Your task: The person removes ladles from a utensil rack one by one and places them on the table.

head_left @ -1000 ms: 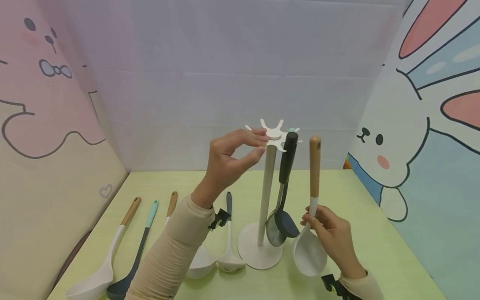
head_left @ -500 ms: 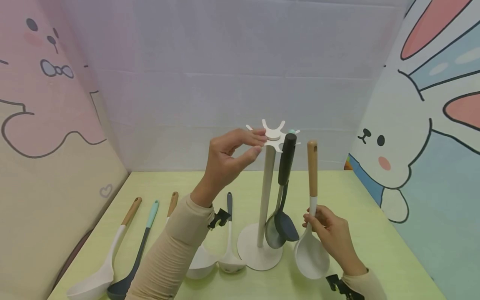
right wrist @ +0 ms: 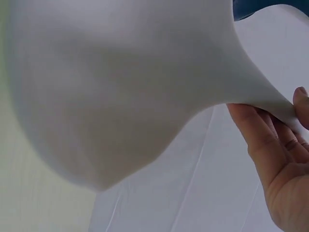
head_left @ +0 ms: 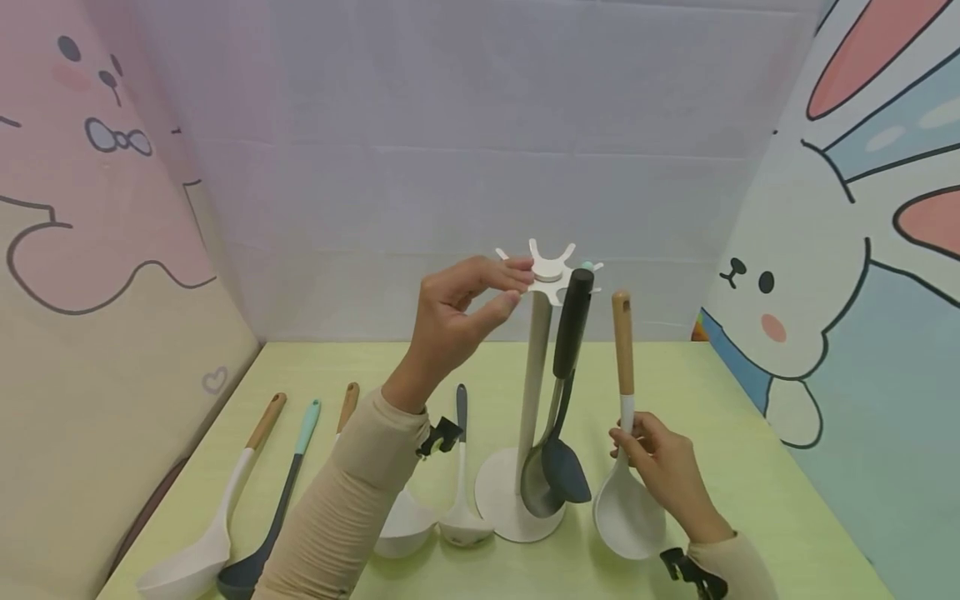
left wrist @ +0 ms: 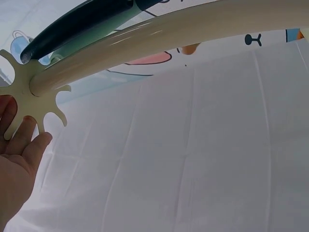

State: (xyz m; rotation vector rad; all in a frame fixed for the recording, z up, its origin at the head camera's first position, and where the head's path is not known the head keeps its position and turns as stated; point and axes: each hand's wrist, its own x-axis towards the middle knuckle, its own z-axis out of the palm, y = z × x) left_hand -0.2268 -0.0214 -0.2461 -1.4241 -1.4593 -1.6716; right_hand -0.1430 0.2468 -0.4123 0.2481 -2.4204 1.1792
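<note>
My left hand (head_left: 468, 308) pinches the prongs of the white star-shaped top (left wrist: 24, 92) of a utensil stand, fingers and thumb at its edge. From that top hang a metal ladle (head_left: 542, 487) with a black handle and, overlapping it, a dark blue utensil (head_left: 566, 473) with a mint handle end. To the right of the stand, my right hand (head_left: 663, 467) grips the neck of a large white spoon (head_left: 630, 517), its wooden handle pointing up. In the right wrist view the spoon's bowl (right wrist: 116, 92) fills much of the frame, thumb and fingers around its neck.
On the table's left lie a white ladle (head_left: 191, 560) with a wooden handle and a dark ladle (head_left: 251, 560) with a mint handle. A white utensil (head_left: 405, 529), partly behind the left sleeve, and a grey-handled white ladle (head_left: 463, 525) lie beside the stand's round base (head_left: 498, 500).
The hanging metal ladle and dark blue utensil have come round leftward and nearer, before the pole. My right hand has lowered the white spoon slightly. The left hand stays at the stand's top.
</note>
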